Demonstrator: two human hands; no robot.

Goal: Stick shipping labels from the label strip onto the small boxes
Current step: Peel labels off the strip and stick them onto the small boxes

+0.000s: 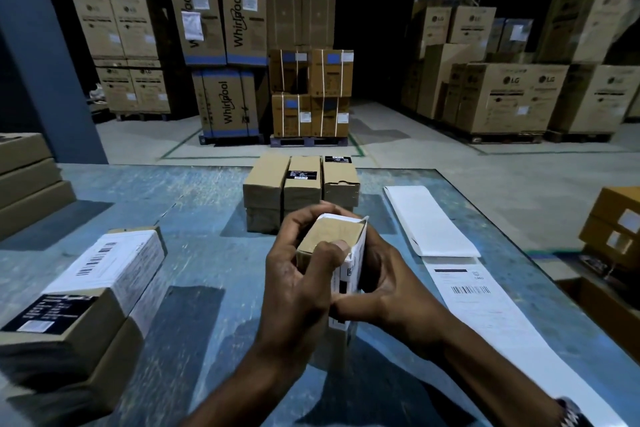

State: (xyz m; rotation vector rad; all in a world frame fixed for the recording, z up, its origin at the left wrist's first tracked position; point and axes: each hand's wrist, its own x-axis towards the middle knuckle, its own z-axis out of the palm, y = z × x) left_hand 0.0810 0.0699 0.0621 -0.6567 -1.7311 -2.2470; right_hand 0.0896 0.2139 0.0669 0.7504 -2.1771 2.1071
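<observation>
We hold one small cardboard box (329, 236) upright over the middle of the worn blue table (173, 218), its plain brown end facing up. Our left hand (298, 274) curls around its left side, thumb pressed on the top edge. Our right hand (384, 284) wraps the right side, thumb and fingers pressing a white printed label (349, 270) against that face; the label's top corner stands loose above the box edge.

Just behind the held box sits a group of small brown boxes (301, 187): three side by side on top, with at least one more beneath. Two of the three carry small black stickers.

At our right lies the label strip (464, 274), a long band of smooth white paper: a blank folded part farther away, then one label with a barcode nearer us.

At our left are stacked boxes (86, 295), the top one wrapped in a white barcoded label with a black sticker on its end.
</observation>
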